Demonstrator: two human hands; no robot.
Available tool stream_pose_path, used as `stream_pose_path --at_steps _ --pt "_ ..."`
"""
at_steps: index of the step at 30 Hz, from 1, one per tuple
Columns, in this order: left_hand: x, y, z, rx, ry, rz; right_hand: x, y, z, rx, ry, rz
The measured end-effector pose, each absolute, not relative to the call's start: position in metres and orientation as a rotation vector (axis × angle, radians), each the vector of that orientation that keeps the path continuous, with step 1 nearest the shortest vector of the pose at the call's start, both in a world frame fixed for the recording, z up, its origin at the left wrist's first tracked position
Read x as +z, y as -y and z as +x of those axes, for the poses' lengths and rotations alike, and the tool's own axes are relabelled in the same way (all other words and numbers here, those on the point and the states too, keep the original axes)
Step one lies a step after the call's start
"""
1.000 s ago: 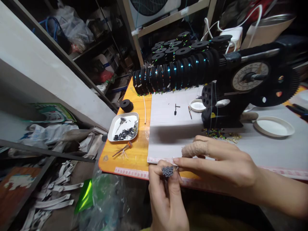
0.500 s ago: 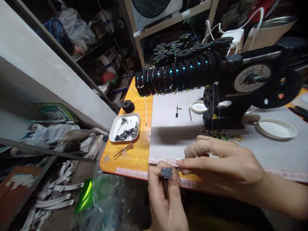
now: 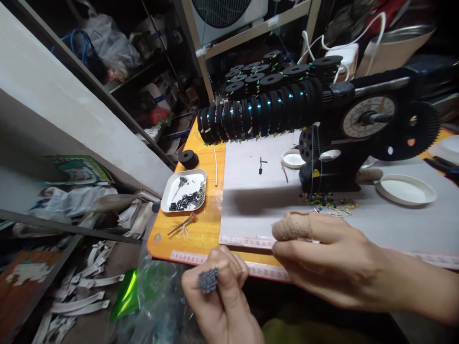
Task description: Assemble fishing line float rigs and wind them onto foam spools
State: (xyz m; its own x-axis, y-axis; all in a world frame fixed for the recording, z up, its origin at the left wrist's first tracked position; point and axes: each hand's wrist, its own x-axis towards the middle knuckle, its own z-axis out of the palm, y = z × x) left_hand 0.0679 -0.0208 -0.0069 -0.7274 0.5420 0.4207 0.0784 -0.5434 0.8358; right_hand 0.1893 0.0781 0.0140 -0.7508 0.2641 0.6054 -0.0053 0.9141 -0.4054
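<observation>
In my left hand [image 3: 231, 306], below the table's front edge, is a tight bundle of thin dark grey strands [image 3: 208, 280], its blunt end showing between thumb and forefinger. The rest of the bundle is hidden by the hand. My right hand [image 3: 337, 258] hovers over the front edge of the white board [image 3: 251, 220], apart from the left. Its fingers are pressed together, and one finger is wrapped in beige tape [image 3: 292, 226]. Whatever they may pinch is hidden. Small coloured beads or pins [image 3: 330, 203] lie scattered just beyond this hand.
Across the table stands a black machine [image 3: 333, 157] carrying a row of spools [image 3: 261, 114]. A white tray [image 3: 165, 198] of small black pieces sits left, near a black spool [image 3: 188, 158]. A white oval dish [image 3: 407, 190] lies right. Measuring tape [image 3: 186, 256] runs along the front edge.
My left hand has moved left and down with the bundle, away from my right hand. The right fingers have drawn in closer together. The view has shifted slightly.
</observation>
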Motion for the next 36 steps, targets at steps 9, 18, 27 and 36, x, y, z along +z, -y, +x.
stream_pose_path --at_steps 9,18,27,36 --pt "-0.014 0.025 0.064 2.119 -1.2 0.762 0.027 -0.083 0.19 0.782 2.252 -0.231" --pt "-0.011 0.029 0.066 1.941 -1.161 0.569 0.03 -0.079 0.187 0.774 2.197 -0.346" --pt "-0.013 0.028 0.068 1.924 -1.141 0.539 0.022 -0.077 0.185 0.819 2.214 -0.387" --pt "-0.013 0.029 0.067 1.906 -1.152 0.518 0.019 -0.078 0.185 0.729 2.307 -0.321"
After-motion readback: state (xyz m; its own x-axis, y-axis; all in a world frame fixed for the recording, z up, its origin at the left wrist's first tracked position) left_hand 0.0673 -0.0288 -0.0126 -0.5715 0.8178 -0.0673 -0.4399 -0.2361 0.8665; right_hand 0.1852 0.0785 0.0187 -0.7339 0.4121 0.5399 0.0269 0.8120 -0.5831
